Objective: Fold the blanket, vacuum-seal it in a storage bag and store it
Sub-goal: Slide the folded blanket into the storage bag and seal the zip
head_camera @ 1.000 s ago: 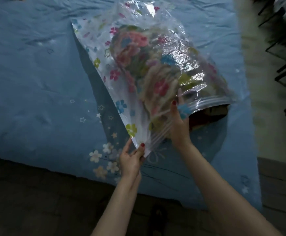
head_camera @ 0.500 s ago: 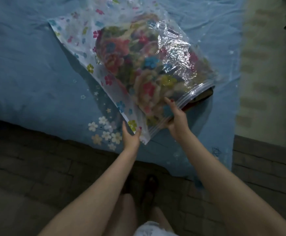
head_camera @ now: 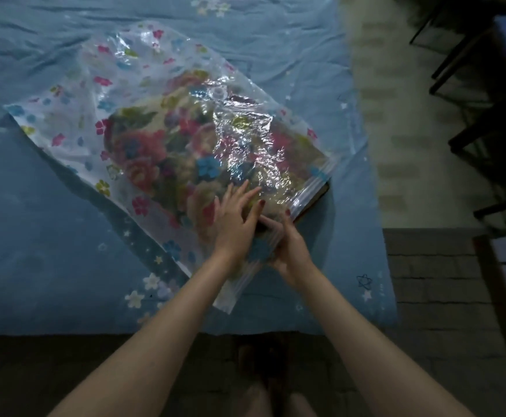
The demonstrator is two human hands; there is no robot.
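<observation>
One bag holding one blanket lies flat on the bed, its zip edge toward the near right. The near corner of the bag stops short of the near edge of the bed; open sheet lies to the left and far side. The left hand presses the bag, fingers straight. The right hand grips the zip edge. One second earlier the bag was lifted and tilted; now it lies down.

The blanket lies inside the storage bag on the bed, both hands at the bag's near edge, chairs far right.
</observation>
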